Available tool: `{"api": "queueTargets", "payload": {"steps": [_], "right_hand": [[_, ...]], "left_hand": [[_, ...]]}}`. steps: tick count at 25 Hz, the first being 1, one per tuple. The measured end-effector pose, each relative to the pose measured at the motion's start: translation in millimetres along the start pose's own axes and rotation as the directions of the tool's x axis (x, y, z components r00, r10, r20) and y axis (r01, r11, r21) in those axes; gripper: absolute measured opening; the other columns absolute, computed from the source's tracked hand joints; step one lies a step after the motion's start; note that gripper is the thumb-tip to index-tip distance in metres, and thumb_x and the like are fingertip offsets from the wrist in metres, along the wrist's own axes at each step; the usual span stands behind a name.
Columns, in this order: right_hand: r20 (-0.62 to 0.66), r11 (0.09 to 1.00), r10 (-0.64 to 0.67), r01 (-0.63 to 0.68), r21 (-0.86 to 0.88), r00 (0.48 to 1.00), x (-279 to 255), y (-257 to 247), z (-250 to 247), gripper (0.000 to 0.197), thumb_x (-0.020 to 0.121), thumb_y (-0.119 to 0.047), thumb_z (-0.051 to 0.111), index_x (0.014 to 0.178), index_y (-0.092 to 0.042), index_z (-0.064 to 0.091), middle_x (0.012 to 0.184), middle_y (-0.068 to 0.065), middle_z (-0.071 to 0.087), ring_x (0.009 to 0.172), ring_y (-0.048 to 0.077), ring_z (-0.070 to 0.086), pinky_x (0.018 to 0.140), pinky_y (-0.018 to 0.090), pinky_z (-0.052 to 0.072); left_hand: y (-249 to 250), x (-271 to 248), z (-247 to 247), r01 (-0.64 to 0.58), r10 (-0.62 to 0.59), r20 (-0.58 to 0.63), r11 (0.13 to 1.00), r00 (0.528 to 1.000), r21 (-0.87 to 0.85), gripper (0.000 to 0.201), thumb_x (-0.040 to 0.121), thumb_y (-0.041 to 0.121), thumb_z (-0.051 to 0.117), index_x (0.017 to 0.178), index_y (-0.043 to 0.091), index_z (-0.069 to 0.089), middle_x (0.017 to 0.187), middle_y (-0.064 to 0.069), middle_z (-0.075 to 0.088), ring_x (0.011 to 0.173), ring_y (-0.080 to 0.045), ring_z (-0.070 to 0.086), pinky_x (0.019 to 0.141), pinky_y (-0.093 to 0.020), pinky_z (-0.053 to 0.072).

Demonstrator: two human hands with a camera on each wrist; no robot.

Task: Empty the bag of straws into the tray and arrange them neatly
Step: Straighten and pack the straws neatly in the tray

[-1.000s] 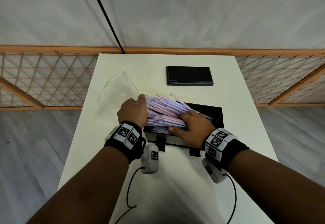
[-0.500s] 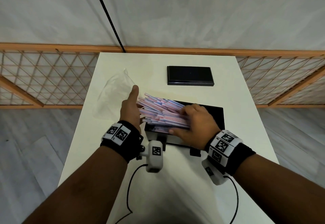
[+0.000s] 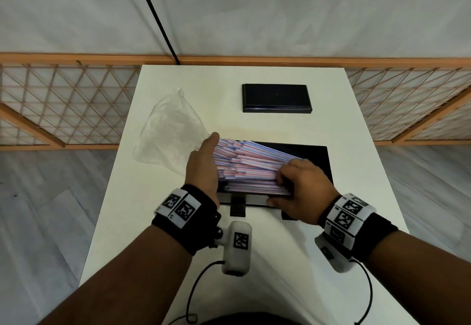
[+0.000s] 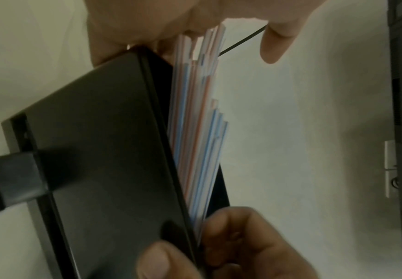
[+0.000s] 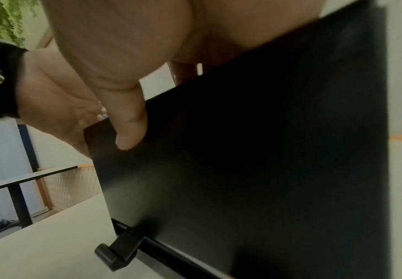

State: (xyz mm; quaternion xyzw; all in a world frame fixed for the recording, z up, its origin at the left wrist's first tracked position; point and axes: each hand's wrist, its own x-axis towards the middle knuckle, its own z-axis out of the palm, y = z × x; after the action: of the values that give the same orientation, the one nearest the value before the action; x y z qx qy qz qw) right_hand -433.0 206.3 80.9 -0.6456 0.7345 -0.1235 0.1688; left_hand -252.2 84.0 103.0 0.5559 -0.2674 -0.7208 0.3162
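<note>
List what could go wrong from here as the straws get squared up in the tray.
1. The straws are heaped above the black tray and fan at an angle; pushed harder by the left hand, some may slide over its rim.
2. The right hand curls over the straw ends and the tray's near edge; squeezing could bend straws.
3. The empty bag lies beside the left hand and could be knocked off the table.

Right hand point(image 5: 114, 62), thumb against the black tray point(image 5: 255, 160) wall.
</note>
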Motion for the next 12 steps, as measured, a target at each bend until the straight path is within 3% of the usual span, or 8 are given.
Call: {"api": "queueTargets", "payload": {"steps": [2,4,6,8,10,12], "right_hand": [[-0.001,0.997,0.042,-0.042,-0.071,0.999,4,-6,-3,0.06,0.057,-0.073,0.056,0.093,-0.025,0.059,0.093,-0.004,0.057,0.087,0.024,0.05,0.079,0.039,0.047],[0.119,0.991,0.052,-0.037,-0.129,0.991,12,-15,-3,0.077,0.059,-0.079,0.047,0.116,-0.028,0.059,0.111,-0.004,0.059,0.103,0.027,0.053,0.091,0.043,0.047],[0.231,0.996,0.031,-0.011,-0.091,0.972,20,-22,-4,0.089,0.061,-0.081,0.039,0.133,-0.03,0.053,0.123,-0.003,0.058,0.116,0.027,0.053,0.1,0.046,0.045],[0.276,0.997,0.046,-0.025,-0.079,0.96,23,-25,-5,0.095,0.062,-0.085,0.034,0.138,-0.03,0.049,0.13,-0.003,0.056,0.122,0.025,0.053,0.103,0.046,0.044],[0.289,0.984,0.124,-0.08,-0.159,0.949,23,-27,-6,0.1,0.061,-0.094,0.027,0.135,-0.03,0.049,0.133,-0.005,0.055,0.124,0.024,0.053,0.104,0.047,0.043],[0.305,0.978,0.154,-0.102,-0.18,0.94,25,-32,-3,0.103,0.061,-0.098,0.022,0.134,-0.031,0.048,0.133,-0.005,0.054,0.122,0.024,0.054,0.102,0.044,0.044]], "left_hand": [[1,6,-2,-0.021,0.021,-0.05,1.0,0.999,0.004,0.071,0.073,0.063,0.073,0.125,0.015,0.066,0.12,-0.012,0.074,0.107,-0.031,0.072,0.086,-0.039,0.058],[2,12,-3,-0.019,0.021,-0.076,1.0,0.997,0.02,0.083,0.059,0.074,0.069,0.115,0.012,0.068,0.116,-0.018,0.074,0.103,-0.038,0.073,0.088,-0.052,0.061],[-2,19,-3,-0.052,0.055,-0.087,0.998,0.995,0.044,0.089,0.054,0.082,0.062,0.106,0.01,0.066,0.108,-0.015,0.075,0.094,-0.035,0.074,0.092,-0.065,0.055],[-6,25,-3,-0.101,0.107,-0.098,0.993,0.989,0.061,0.093,0.054,0.087,0.058,0.104,0.009,0.063,0.101,-0.01,0.069,0.086,-0.032,0.068,0.092,-0.069,0.05],[-5,27,-3,-0.106,0.11,-0.133,0.994,0.985,0.04,0.103,0.053,0.089,0.057,0.117,0.009,0.062,0.112,-0.02,0.071,0.098,-0.04,0.071,0.095,-0.066,0.053],[-6,27,-3,-0.088,0.092,-0.141,0.995,0.986,0.036,0.108,0.049,0.093,0.058,0.123,0.015,0.062,0.122,-0.021,0.069,0.107,-0.042,0.069,0.095,-0.064,0.054]]}}
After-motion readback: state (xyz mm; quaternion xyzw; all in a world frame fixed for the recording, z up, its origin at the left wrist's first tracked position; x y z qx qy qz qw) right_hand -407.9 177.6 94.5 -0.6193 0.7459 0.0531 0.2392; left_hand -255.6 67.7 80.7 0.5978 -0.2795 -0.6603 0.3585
